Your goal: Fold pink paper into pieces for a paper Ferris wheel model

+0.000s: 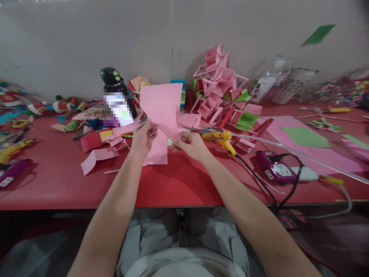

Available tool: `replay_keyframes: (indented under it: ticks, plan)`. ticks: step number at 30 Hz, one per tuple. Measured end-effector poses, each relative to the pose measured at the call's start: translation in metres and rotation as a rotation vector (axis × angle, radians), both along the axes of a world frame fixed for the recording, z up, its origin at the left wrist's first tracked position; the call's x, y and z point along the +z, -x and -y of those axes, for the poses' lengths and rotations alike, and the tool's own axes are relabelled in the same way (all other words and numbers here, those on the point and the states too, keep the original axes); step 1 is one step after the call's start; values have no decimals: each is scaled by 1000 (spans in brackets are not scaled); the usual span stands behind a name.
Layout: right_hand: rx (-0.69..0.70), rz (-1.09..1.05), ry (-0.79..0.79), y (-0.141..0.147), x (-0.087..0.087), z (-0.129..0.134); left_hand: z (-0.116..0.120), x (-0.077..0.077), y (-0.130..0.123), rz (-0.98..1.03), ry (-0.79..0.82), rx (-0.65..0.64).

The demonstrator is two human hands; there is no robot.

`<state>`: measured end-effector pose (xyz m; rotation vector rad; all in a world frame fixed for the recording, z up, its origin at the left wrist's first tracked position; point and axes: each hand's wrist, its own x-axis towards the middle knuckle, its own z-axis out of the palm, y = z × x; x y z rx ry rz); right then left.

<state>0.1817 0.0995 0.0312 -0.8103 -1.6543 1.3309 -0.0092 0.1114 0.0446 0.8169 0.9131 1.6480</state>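
A sheet of pink paper (pixel 161 105) stands raised and slightly curved in front of me. My right hand (pixel 188 144) pinches its lower right corner between thumb and fingers. At the lower left edge, my left hand (pixel 144 138) is closed with curled fingers against the sheet; a tiny pale bit shows by the fingertips, too small to name. Below the raised sheet, another pink paper piece (pixel 158 152) lies on the red table (pixel 178 184). Just right of my right hand rests a yellow glue gun (pixel 220 140).
Behind are a pile of folded pink paper shapes (pixel 219 80) and a black object with a lit phone screen (pixel 119 107). A purple box with a cable (pixel 275 167), pink sheets, a green sheet (pixel 305 137) and a bottle (pixel 268 82) stand right. Paper scraps and craft pieces lie left.
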Motion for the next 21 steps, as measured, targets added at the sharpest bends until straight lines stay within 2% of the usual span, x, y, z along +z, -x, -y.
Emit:
replay_keyframes:
  ticks: [6, 15, 21]
  plan:
    - [12, 1, 16, 0, 0, 1, 0, 6, 0, 128, -13, -37]
    - [29, -42, 102, 3, -1, 2, 7, 11, -4, 72, -53, -25]
    - [65, -53, 163, 6, -5, 2, 10, 13, -2, 197, -83, -53]
